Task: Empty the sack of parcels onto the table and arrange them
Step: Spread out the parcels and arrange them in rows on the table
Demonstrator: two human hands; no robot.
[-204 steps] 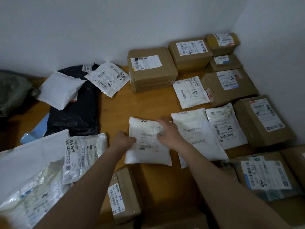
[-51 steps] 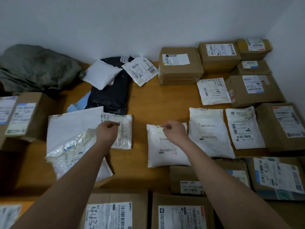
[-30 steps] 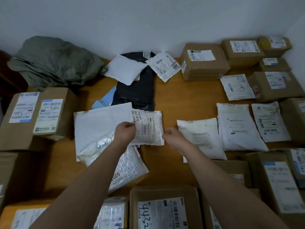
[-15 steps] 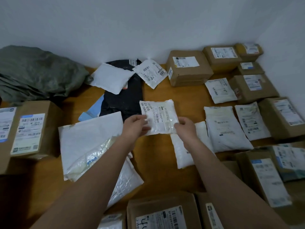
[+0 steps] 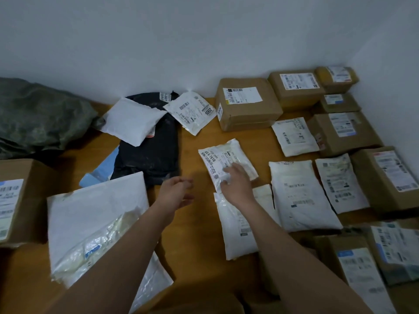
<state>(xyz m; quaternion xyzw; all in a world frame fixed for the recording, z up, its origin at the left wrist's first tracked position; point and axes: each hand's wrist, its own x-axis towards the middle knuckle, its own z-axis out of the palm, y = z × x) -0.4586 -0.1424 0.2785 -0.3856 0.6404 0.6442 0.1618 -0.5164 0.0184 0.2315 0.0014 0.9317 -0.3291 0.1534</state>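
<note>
Small white mailer (image 5: 226, 163) is now lying on the wooden table (image 5: 195, 143) above the white row, right hand (image 5: 237, 184) resting on it flat-fingered, probably pressing, left hand (image 5: 175, 194) having let go, hovering loosely open.

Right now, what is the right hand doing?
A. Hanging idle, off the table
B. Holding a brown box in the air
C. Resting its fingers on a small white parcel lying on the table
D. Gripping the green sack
C: the right hand lies with its fingers spread on the small white parcel, which sits flat on the table; the green sack lies untouched at far left.
</note>
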